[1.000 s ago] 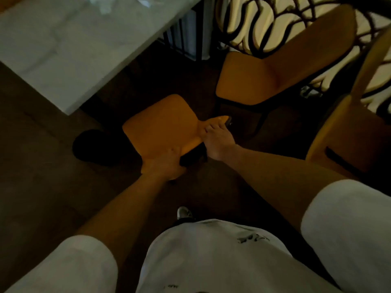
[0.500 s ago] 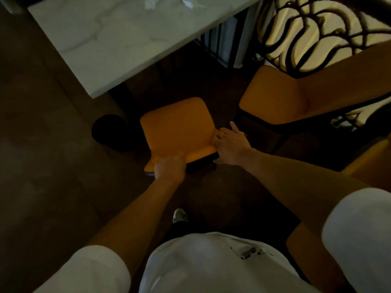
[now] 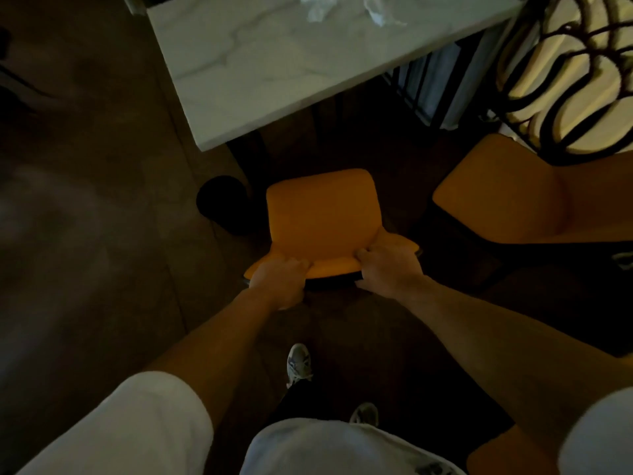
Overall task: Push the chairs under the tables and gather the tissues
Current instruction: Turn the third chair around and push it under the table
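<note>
An orange chair (image 3: 323, 214) stands in front of me, its seat pointing at the near edge of a white marble table (image 3: 274, 66). My left hand (image 3: 279, 281) grips the left end of the chair's backrest top. My right hand (image 3: 388, 267) grips the right end. The seat's front edge lies just short of the tabletop. Crumpled white tissues (image 3: 317, 6) lie on the far part of the table, with another tissue (image 3: 380, 13) to their right.
A second orange chair (image 3: 507, 200) stands to the right, away from the table. A third orange chair's corner (image 3: 500, 450) shows at bottom right. The table's black round base (image 3: 222, 204) sits left of the seat. An ornate black-and-cream screen (image 3: 565, 70) stands at upper right.
The chair has turned from a slant to face the table squarely and has moved toward it. Both hands have closed on the backrest top. The view has shifted, bringing more of the table in.
</note>
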`<state>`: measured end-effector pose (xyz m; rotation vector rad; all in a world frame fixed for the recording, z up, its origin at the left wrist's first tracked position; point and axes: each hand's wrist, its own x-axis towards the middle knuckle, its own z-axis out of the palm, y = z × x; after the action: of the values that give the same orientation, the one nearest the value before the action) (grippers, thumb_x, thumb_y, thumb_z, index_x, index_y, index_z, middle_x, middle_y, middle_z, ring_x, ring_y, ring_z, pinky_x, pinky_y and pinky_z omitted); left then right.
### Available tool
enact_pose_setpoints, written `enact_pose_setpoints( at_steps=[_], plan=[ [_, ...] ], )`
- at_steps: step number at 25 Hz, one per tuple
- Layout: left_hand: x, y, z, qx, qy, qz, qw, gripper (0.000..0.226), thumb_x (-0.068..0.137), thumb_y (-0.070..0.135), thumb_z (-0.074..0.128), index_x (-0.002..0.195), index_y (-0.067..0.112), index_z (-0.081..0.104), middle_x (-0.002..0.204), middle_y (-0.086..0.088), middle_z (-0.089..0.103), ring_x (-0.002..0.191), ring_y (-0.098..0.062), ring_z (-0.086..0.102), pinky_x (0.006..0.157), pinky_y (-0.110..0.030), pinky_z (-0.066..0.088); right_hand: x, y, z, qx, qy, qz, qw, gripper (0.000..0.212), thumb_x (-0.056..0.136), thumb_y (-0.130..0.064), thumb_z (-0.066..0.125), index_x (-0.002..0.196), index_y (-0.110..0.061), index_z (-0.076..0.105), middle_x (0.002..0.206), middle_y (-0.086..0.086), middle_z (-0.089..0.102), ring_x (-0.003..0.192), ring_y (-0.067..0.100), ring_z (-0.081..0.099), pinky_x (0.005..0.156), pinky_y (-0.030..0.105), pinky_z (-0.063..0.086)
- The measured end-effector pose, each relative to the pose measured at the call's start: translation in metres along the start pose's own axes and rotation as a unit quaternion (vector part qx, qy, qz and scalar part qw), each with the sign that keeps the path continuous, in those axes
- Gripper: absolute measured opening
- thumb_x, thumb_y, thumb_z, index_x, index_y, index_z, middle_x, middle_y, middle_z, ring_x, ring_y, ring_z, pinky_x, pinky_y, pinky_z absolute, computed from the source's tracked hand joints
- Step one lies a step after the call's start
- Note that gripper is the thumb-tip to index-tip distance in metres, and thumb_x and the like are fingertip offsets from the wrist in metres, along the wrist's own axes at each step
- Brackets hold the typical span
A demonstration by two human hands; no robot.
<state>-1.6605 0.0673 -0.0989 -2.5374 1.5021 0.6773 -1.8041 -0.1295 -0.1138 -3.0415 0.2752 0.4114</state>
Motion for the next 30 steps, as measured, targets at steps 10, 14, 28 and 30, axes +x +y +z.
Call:
enact_pose_setpoints(
  at_steps=[10, 14, 28, 30],
  plan=[
    [0.029, -0.012, -0.012, -0.005, 0.005, -0.013, 1.000, 0.030, 0.085, 0.030, 0.068, 0.095, 0.037, 0.040, 0.091, 0.012, 0.043, 0.081, -0.011, 0.042, 0.066, -0.032, 0.034, 0.031, 0.018, -0.007, 0.025, 0.002, 0.001, 1.000, 0.030, 0.080, -0.056, 0.067, 0.090, -0.029, 0.059, 0.067, -0.010, 0.047, 0.057, 0.011, 0.047, 0.047, 0.026, 0.037],
    [0.045, -0.019, -0.021, -0.005, 0.006, -0.011, 1.000, 0.026, 0.084, 0.029, 0.066, 0.101, 0.033, 0.047, 0.092, 0.010, 0.048, 0.083, -0.013, 0.049, 0.067, -0.033, 0.040, 0.046, 0.026, -0.011, 0.033, 0.005, 0.000, 0.999, 0.030, 0.080, -0.056, 0.067, 0.092, -0.028, 0.060, 0.072, -0.009, 0.052, 0.062, 0.011, 0.050, 0.052, 0.029, 0.046],
    [0.096, -0.037, -0.031, 0.011, 0.031, -0.006, 0.999, 0.026, 0.086, 0.026, 0.066, 0.106, 0.027, 0.050, 0.083, 0.009, 0.051, 0.071, -0.011, 0.051, 0.059, -0.030, 0.042, 0.092, 0.057, -0.027, -0.002, -0.001, 0.002, 1.000, 0.038, 0.083, -0.061, 0.060, 0.109, -0.032, 0.062, 0.088, -0.007, 0.060, 0.078, 0.014, 0.056, 0.065, 0.034, 0.052],
    [0.101, -0.039, -0.036, 0.012, 0.035, -0.007, 0.999, 0.025, 0.085, 0.026, 0.066, 0.104, 0.027, 0.050, 0.078, 0.009, 0.049, 0.066, -0.009, 0.049, 0.055, -0.029, 0.037, 0.097, 0.059, -0.033, 0.002, -0.002, 0.000, 1.000, 0.038, 0.084, -0.059, 0.060, 0.111, -0.032, 0.062, 0.091, -0.007, 0.060, 0.081, 0.014, 0.056, 0.066, 0.034, 0.052]
  ],
)
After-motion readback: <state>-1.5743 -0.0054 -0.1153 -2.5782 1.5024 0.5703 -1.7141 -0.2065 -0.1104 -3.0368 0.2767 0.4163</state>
